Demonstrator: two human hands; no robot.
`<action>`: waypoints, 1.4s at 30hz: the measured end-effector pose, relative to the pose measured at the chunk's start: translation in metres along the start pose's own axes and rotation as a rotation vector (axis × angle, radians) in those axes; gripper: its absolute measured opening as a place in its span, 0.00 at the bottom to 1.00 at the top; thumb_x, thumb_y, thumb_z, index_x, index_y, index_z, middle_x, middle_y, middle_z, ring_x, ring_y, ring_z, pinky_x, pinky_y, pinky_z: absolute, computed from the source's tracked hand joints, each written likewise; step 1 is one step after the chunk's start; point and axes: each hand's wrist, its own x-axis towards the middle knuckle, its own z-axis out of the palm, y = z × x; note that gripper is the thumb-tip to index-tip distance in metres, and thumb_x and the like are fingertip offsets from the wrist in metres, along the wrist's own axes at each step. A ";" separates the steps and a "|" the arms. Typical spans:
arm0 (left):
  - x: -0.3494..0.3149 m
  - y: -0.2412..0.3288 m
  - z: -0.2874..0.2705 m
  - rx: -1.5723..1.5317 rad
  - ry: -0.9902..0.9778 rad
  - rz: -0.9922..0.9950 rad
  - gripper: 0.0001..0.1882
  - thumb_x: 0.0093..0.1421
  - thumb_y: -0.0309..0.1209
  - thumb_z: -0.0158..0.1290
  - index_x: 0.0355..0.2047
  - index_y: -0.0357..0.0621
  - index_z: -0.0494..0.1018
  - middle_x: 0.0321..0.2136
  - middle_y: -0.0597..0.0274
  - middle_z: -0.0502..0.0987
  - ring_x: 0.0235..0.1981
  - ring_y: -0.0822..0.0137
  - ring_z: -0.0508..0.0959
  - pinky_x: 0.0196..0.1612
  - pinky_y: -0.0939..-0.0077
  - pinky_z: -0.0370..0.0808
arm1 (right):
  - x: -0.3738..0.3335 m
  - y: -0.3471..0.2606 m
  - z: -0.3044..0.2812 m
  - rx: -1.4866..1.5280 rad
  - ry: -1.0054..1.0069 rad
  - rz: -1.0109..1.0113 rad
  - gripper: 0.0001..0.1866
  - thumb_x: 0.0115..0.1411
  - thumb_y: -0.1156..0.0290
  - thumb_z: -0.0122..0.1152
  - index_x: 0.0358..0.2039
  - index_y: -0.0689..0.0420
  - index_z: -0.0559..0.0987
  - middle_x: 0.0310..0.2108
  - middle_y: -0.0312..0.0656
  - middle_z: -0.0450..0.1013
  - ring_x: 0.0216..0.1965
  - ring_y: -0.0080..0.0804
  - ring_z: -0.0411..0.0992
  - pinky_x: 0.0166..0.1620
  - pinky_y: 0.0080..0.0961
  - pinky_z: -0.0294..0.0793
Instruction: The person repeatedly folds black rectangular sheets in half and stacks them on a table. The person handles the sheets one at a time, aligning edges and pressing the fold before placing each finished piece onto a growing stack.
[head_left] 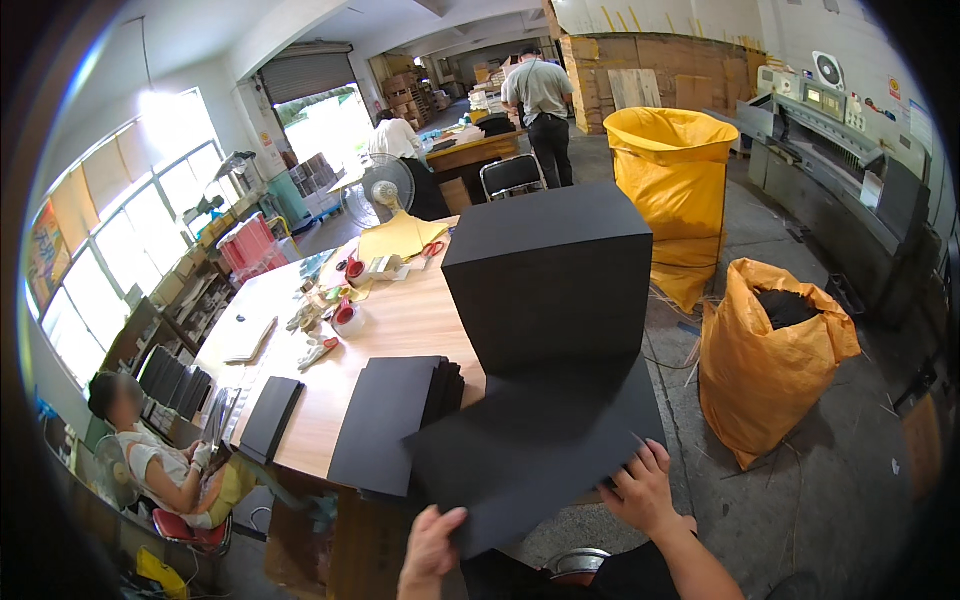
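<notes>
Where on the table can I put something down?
Between the tape rolls and the tall black block, there's a bare patch of table. A narrower strip lies between the two low black stacks. It's crowded around the yellow paper, and where the left hand and right hand hold the black sheet.

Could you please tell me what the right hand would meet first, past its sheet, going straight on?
Probably the big black block, as the right hand points forward and left towards it; depth is unclear.
</notes>
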 end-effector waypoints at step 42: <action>0.127 0.010 0.174 1.102 -0.633 0.753 0.06 0.67 0.30 0.65 0.39 0.40 0.85 0.35 0.53 0.86 0.37 0.54 0.86 0.42 0.63 0.84 | 0.037 0.036 -0.083 0.271 -0.295 0.699 0.25 0.75 0.54 0.61 0.29 0.63 0.81 0.26 0.57 0.78 0.30 0.62 0.79 0.34 0.50 0.75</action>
